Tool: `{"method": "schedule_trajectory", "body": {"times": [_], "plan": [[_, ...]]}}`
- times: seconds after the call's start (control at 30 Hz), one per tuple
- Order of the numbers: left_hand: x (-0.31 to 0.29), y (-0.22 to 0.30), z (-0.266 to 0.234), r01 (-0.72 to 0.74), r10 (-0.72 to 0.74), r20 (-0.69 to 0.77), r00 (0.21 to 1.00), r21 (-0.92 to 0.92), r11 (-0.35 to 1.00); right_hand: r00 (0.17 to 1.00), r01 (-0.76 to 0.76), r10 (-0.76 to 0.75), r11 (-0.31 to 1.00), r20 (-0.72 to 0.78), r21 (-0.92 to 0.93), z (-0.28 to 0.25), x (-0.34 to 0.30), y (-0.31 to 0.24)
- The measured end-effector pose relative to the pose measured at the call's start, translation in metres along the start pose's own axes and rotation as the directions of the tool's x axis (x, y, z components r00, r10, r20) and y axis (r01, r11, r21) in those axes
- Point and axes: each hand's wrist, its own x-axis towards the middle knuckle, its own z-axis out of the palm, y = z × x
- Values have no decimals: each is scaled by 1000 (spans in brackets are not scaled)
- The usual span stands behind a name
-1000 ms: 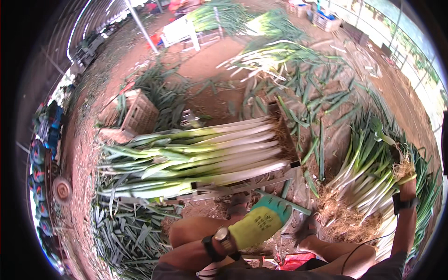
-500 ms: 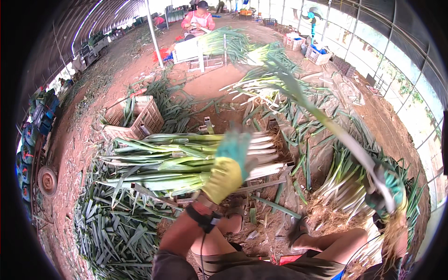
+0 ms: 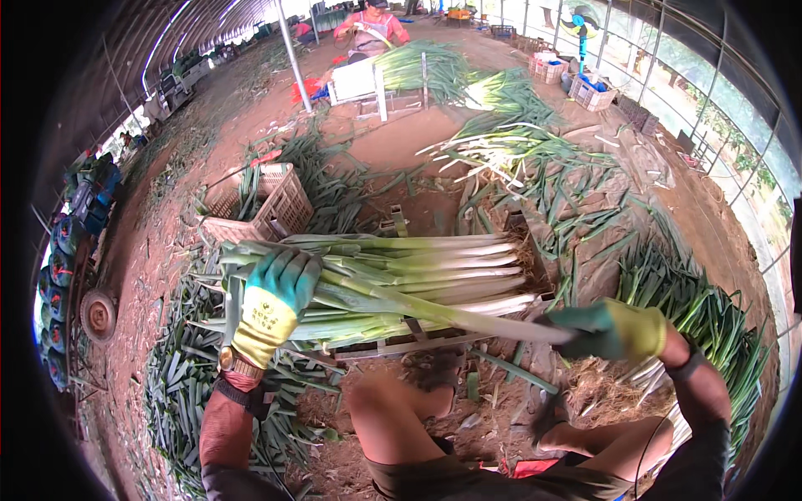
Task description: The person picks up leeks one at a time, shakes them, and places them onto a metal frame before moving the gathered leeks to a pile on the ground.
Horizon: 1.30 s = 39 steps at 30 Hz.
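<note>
A long leek (image 3: pixel 455 316) lies slantwise across the front of a row of leeks (image 3: pixel 468 265) on a low stand (image 3: pixel 418 344). My right hand (image 3: pixel 597 330), in a green and yellow glove, is closed around its white lower end, hiding the roots. My left hand (image 3: pixel 280 288), gloved the same way, curls over its green leaves at the left end of the row. The fingertips there are partly hidden among the leaves. The leeks in the row point their white stems and roots to the right.
Cut leaves (image 3: pixel 192 409) are heaped at lower left. More rooted leeks (image 3: pixel 693 309) lie at my right. A plastic crate (image 3: pixel 288 209) stands beyond the stand at left. Farther off, a person (image 3: pixel 372 33) works behind another leek pile (image 3: pixel 422 67). A wheel (image 3: pixel 98 316) is at far left.
My right hand has swung the leek from the right side down and left onto the row. My left hand has moved left from the stems to its leaves.
</note>
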Motion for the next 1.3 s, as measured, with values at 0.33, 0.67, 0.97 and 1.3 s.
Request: {"method": "schedule_trajectory", "body": {"times": [0.33,0.67,0.97,1.3], "plan": [[-12,-55,101,-64,-29,328,944,269,961,937,39,-122,968,-328,-249,41,224,140],[20,-10,241,-82,43,471,881,64,995,725,-283,-39,893,-688,-349,70,313,276],[28,-1,270,-194,226,520,824,-117,974,739,-229,-74,907,-670,-352,72,319,349],[32,2,257,53,179,789,587,-258,965,796,-157,-80,930,-599,-332,75,317,355]]}}
